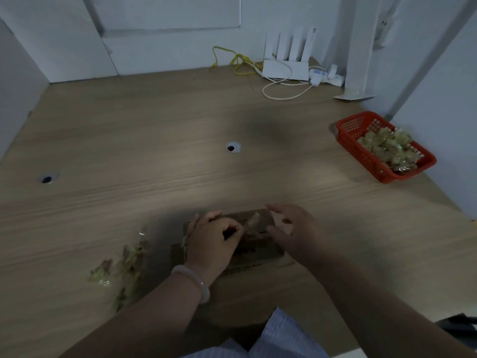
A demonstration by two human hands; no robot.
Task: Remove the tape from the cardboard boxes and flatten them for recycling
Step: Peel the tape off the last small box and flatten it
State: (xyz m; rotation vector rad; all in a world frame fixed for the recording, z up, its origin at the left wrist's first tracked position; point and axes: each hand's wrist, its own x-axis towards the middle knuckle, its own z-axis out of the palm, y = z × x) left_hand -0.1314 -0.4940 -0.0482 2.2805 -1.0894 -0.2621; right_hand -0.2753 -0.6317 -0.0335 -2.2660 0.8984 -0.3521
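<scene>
A small brown cardboard box point(254, 250) lies near the front edge of the wooden table point(154, 151). My left hand point(214, 241) rests on the box's left part, its thumb and fingers pinched on a strip of clear tape point(253, 222) that sticks up from the top. My right hand point(291, 228) hovers over the box's right side with fingers spread, touching or nearly touching it; the hand is blurred. Both hands hide most of the box's top.
A heap of crumpled peeled tape point(121, 267) lies to the left of the box. A red plastic basket point(382, 148) holding more tape scraps stands at the right. A white router point(286, 68) with cables sits at the back. Two cable holes point(233, 147) pierce the tabletop.
</scene>
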